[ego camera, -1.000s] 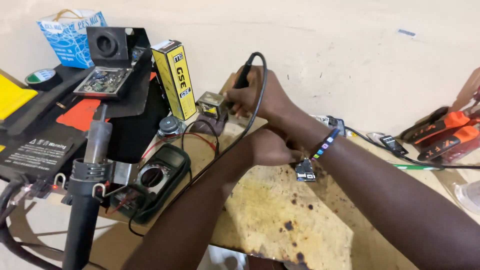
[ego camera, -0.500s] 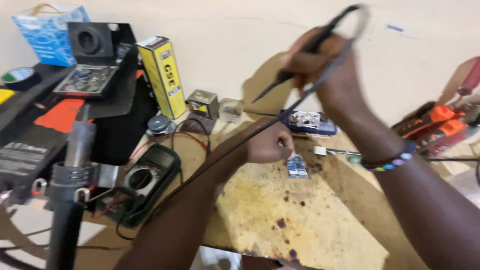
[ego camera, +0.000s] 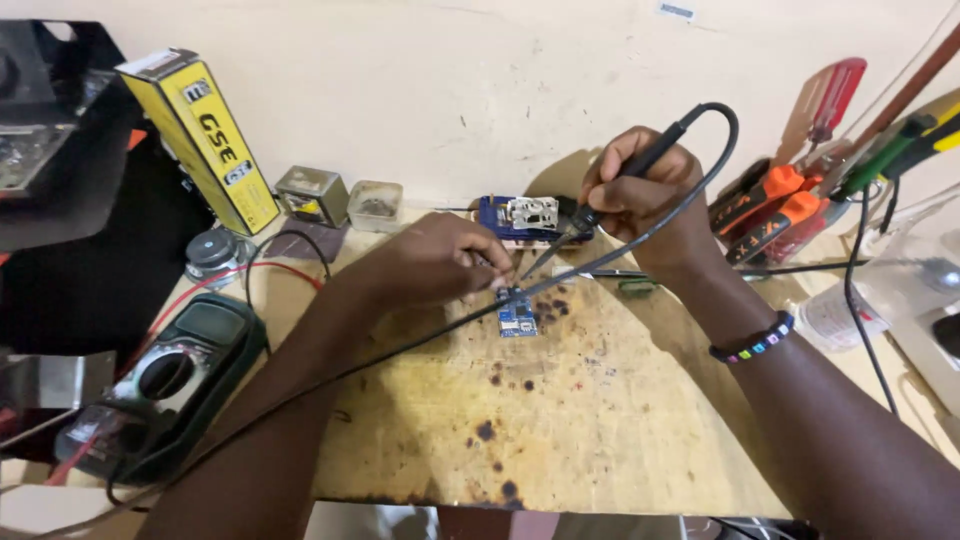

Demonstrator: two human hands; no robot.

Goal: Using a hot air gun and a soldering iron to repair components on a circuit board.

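Near the board's left edge lies a multimeter [ego camera: 165,385]. Toward the middle of the scorched wooden board [ego camera: 560,440] sits a small blue circuit board [ego camera: 517,318], the left hand [ego camera: 435,262] closed beside it, fingertips pinching at its corner. The right hand [ego camera: 640,195], raised high half a second ago, has come down, gripping a soldering iron [ego camera: 610,195] whose tip now nearly meets the circuit board. Along the far edge, two small tins [ego camera: 345,197] stand; their contents are unclear.
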